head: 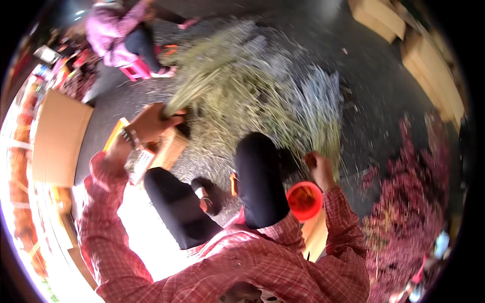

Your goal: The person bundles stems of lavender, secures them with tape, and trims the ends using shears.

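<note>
My left hand (149, 121), with a bracelet at the wrist, is closed around the cut ends of a bunch of pale green dried stems (201, 85). The bunch fans up and to the right, blurred at its far end. My right hand (321, 169) is curled just beyond a red plastic cup (304, 201), beside my knee. A bundle of bluish dried stems (322, 110) lies right next to that hand; whether its fingers hold any is hidden. Between the hands spreads a loose pile of dried stems (246, 106) on the dark floor.
Another person (117, 34) sits on a pink stool (135, 70) at upper left. A cardboard box (60, 138) stands left, and a smaller box (170, 147) is below my left hand. Purple-red dried flowers (405, 212) are heaped at right. Cardboard boxes (432, 72) line the upper right.
</note>
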Motion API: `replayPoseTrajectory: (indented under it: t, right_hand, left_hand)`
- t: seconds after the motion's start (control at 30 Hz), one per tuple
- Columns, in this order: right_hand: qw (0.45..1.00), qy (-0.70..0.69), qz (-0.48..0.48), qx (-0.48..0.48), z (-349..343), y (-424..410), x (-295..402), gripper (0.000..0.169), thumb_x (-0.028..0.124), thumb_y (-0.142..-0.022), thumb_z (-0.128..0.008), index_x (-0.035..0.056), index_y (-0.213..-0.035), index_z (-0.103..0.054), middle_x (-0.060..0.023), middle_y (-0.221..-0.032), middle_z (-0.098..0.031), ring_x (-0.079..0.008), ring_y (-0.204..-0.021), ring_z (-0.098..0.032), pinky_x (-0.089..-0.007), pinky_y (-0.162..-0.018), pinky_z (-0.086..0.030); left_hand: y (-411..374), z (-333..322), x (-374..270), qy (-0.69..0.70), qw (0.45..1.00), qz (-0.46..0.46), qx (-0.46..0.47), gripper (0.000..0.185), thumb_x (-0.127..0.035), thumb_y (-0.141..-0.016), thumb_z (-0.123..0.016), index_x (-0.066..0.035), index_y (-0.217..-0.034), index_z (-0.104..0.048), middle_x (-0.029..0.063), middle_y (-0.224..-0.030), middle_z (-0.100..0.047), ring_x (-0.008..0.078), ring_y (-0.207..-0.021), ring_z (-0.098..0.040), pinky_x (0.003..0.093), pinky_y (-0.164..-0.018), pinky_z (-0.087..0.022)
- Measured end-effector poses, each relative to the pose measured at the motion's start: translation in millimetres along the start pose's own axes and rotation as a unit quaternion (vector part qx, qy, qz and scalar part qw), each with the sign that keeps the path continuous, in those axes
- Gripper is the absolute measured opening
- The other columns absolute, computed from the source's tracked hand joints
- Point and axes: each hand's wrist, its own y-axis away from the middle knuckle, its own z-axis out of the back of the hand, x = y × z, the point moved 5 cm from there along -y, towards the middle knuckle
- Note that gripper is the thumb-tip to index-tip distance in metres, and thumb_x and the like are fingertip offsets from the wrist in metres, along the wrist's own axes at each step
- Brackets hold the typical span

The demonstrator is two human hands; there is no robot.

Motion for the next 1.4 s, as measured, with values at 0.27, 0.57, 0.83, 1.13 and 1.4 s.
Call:
replayPoseTrajectory:
  t: [0.27,0.57,0.83,1.13,1.4]
  right_hand:
    - [0.881,-0.176,0.396,0.192,-48.5,-53.5,345.2,0.010,0.008,-0.084,-0.063,-0.0017,-0.086,-0.062,-0.0023,-0.067,-0.062,-0.0062,-0.058,-0.053,-0.0222,-0.051,-0.041]
    - [0.770,-0.510,0.076,0.374,-119.1,-48.1,352.4,0.018,0.024,-0.092,-0.052,0.0080,-0.085,-0.058,0.0017,-0.071,-0.056,-0.0030,-0.050,-0.044,-0.0170,-0.043,-0.035]
    - [0.596,-0.663,-0.077,0.446,-107.7,10.6,375.2,0.022,0.023,-0.089,-0.047,0.0043,-0.090,-0.057,0.0052,-0.061,-0.040,-0.0050,-0.050,-0.035,-0.0211,-0.046,-0.030]
    - [0.858,0.109,0.381,0.327,-132.0,-15.7,375.4,0.034,0.013,-0.089,-0.051,0.0036,-0.121,-0.053,-0.0049,-0.088,-0.070,-0.0140,-0.069,-0.065,-0.0257,-0.063,-0.050]
    - [0.774,-0.325,0.114,0.531,-152.3,1.5,357.7,0.029,0.004,-0.084,-0.060,-0.0056,-0.111,-0.055,-0.0085,-0.100,-0.065,-0.0139,-0.091,-0.062,-0.0240,-0.082,-0.049]
  left_hand:
    - [81.6,18.0,-6.1,0.357,0.917,-0.026,0.174,0.045,-0.021,-0.089,-0.060,-0.007,-0.129,-0.045,-0.0071,-0.047,-0.032,0.0043,-0.036,-0.032,0.0226,-0.034,-0.024]
    - [118.6,-8.3,49.3,0.385,0.895,-0.038,0.220,0.022,-0.020,-0.086,-0.063,-0.001,-0.078,-0.059,-0.0037,-0.042,-0.037,0.0071,-0.034,-0.037,0.0249,-0.033,-0.029]
    - [108.3,-24.0,90.2,-0.379,0.904,-0.023,-0.197,0.015,-0.015,-0.082,-0.053,-0.006,-0.076,-0.064,0.0089,-0.071,-0.066,0.0225,-0.069,-0.067,0.0351,-0.057,-0.051]
    - [139.7,-61.8,43.6,-0.402,0.855,-0.204,-0.258,0.014,-0.014,-0.079,-0.052,-0.002,-0.085,-0.047,0.0019,-0.050,-0.054,0.0192,-0.048,-0.059,0.0335,-0.043,-0.045]
    - [154.6,-64.3,34.9,-0.402,0.851,-0.230,-0.250,0.013,-0.014,-0.079,-0.052,-0.004,-0.086,-0.047,0.0011,-0.049,-0.050,0.0188,-0.045,-0.057,0.0328,-0.039,-0.043]
